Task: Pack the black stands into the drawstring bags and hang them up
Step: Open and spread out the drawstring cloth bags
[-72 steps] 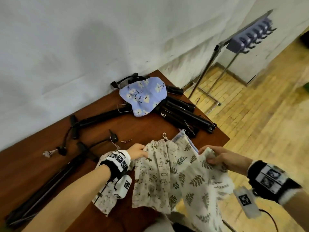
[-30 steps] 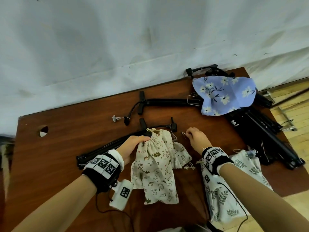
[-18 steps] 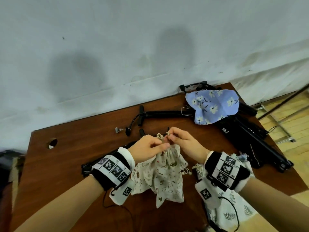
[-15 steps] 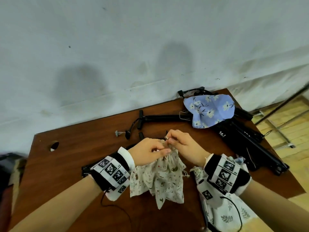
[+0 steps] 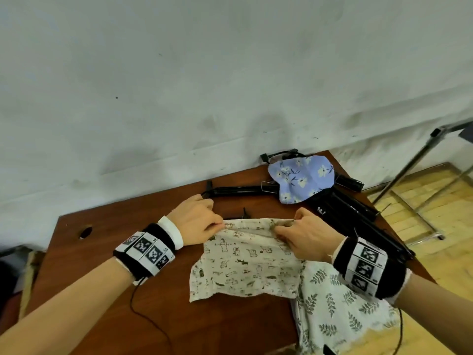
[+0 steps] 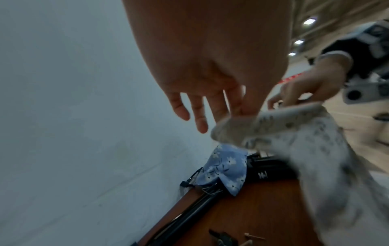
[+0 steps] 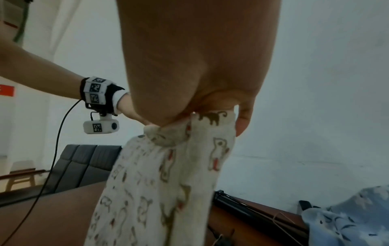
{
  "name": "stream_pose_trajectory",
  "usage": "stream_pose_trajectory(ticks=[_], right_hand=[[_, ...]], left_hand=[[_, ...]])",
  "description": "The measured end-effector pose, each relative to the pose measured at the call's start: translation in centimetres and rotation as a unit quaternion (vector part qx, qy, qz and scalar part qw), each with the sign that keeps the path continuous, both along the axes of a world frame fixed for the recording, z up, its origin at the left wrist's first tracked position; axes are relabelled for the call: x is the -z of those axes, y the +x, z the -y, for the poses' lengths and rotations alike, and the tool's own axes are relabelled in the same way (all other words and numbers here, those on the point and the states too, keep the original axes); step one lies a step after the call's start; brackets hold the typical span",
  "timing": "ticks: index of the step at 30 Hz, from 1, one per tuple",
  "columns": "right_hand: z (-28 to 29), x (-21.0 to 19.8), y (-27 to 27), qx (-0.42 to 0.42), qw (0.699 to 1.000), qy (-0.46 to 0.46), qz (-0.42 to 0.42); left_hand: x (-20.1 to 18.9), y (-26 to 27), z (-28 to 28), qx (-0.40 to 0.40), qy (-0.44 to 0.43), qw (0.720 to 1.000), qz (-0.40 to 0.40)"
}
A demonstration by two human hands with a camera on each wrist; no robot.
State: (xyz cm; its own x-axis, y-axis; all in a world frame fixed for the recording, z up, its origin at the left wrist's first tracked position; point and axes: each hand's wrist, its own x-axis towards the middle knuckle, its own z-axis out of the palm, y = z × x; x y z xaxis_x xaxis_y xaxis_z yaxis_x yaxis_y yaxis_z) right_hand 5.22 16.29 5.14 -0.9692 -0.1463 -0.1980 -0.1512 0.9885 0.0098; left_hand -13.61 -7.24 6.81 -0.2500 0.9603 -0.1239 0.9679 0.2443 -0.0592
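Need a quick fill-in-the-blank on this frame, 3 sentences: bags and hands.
1. Both hands, left hand and right hand, pinch the top edge of the ____-print bag.
2. The blue floral bag lies on the black ____.
3. The leaf-print bag lies under the person's ____ forearm.

Missing words: animal; stands; right

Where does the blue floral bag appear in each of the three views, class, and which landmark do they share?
Head: blue floral bag upper right, draped over black stands.
Left wrist: lower centre, beside the stands.
Right wrist: bottom right corner.
Shared landmark: the cat-print bag.
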Motion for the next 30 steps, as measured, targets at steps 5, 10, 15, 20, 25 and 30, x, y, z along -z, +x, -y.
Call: stream_pose_trajectory(ticks=[5, 10, 15, 20, 25, 30], right_hand=[[0.2, 1.1, 1.1, 0.0, 0.998, 0.069, 0.015], [1.4, 4.0, 2.1, 0.038, 0.995, 0.082, 0.038], [2.8, 8.3, 2.8, 0.077, 0.994, 0.036, 0.074], [3.0, 11.4, 2.1, 0.163, 0.984, -0.05, 0.055], [3.0, 11.3, 0.6, 0.206, 0.976, -0.054, 0.038], [2.9, 11.3, -0.3, 0.203, 0.978, -0.036, 0.033]], left_hand=[[-0.1, 4.0, -2.1, 0.0, -0.1, 0.995, -0.026], [2.2, 7.0, -4.2, -0.083, -0.192, 0.978, 0.014], [7.3, 9.8, -4.4, -0.105, -0.212, 0.97, 0.06], [10.8, 10.0, -4.1, -0.157, -0.226, 0.958, 0.08], [9.2, 9.6, -4.3, -0.149, -0.195, 0.966, 0.082], [8.6, 8.9, -4.0, -0.174, -0.243, 0.952, 0.068]])
